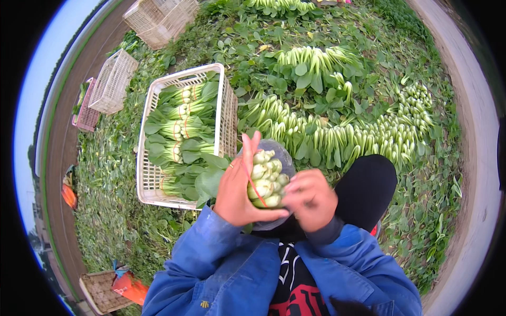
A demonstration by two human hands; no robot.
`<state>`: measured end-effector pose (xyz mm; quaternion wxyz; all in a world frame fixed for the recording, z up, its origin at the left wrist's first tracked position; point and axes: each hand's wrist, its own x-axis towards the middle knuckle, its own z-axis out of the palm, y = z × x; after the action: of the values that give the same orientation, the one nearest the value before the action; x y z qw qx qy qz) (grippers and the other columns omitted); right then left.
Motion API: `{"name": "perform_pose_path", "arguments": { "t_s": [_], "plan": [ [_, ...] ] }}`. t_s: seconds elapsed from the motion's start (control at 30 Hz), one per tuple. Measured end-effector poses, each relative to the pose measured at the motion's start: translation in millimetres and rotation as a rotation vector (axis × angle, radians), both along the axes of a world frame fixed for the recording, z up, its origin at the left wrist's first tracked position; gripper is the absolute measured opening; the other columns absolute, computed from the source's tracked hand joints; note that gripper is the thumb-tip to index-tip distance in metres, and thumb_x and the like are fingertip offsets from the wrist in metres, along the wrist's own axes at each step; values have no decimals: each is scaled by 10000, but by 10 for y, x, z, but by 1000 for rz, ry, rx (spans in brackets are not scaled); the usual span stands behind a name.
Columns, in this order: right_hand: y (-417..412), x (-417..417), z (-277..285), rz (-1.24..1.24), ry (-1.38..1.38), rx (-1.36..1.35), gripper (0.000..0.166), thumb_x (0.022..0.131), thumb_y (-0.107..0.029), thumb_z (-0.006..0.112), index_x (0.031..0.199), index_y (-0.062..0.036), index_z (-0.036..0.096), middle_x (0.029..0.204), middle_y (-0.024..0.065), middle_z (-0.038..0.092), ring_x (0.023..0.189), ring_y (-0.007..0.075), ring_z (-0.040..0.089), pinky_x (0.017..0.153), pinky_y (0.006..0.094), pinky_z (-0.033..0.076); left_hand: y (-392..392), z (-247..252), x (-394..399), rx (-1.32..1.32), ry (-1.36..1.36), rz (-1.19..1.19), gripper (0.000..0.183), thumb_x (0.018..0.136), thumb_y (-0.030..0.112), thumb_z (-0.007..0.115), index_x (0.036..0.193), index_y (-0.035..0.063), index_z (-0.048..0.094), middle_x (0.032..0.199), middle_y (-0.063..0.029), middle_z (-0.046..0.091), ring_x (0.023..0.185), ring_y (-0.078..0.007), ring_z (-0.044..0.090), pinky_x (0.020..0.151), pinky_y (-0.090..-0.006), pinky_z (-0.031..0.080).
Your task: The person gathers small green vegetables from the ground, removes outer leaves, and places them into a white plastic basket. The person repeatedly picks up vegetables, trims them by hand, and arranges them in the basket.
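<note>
My left hand [237, 189] grips a bunch of bok choy [267, 179], its pale stem ends turned up and its leaves pointing left. A red rubber band [255, 183] runs slantwise across the bunch, close to my left thumb and fingers. At the right side of the stem ends is my right hand [310, 197], fingers bent and blurred; whether they hold anything is unclear. Beneath the bunch shows a round, greyish, plastic-looking surface [284, 152]. Left of my hands stands a white plastic crate [227, 106] with banded bok choy bunches [182, 126] laid in rows.
Loose bok choy [355, 138] lies in a curved row ahead to the right, with another pile [316, 63] behind it. White crates [114, 83] [160, 23] and a pink crate [87, 108] stand far left. An overturned-looking crate [102, 292] and orange bag [130, 288] lie lower left.
</note>
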<state>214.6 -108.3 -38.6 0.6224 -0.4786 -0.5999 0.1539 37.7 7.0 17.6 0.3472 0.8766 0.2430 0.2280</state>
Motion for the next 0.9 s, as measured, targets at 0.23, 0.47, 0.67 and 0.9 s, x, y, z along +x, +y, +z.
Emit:
{"name": "perform_pose_path", "arguments": {
  "t_s": [0.23,0.47,0.67,0.9],
  "plan": [
    [1470,485,-135,882,143,-382,183,938,-63,704,1116,-24,678,1031,55,715,911,157,702,761,315,572,63,56,-15,-331,-148,15,498,1104,211,338,1543,-15,411,1469,-223,560,1315,-354,569,1124,-406,382],
    [1648,293,47,715,-295,-42,205,866,-85,713,1054,-71,633,965,108,650,848,358,672,711,419,548,52,23,-183,-379,-149,189,497,1113,221,311,1469,-76,488,1398,-243,608,1270,-313,608,1106,-369,418],
    [1656,304,-79,687,-233,-54,116,924,-52,664,1037,-74,652,885,97,616,766,306,642,657,371,521,167,-11,-216,-410,-184,221,389,1063,161,414,1291,-59,640,1210,-191,703,1136,-298,654,1054,-373,461],
    [1688,391,-15,908,-134,-251,103,936,-47,682,1039,-54,679,881,65,664,724,177,652,648,313,516,105,-182,-189,-380,-212,317,403,954,103,537,1344,1,531,1433,-247,453,1211,-309,514,1082,-426,427]
  ]
}}
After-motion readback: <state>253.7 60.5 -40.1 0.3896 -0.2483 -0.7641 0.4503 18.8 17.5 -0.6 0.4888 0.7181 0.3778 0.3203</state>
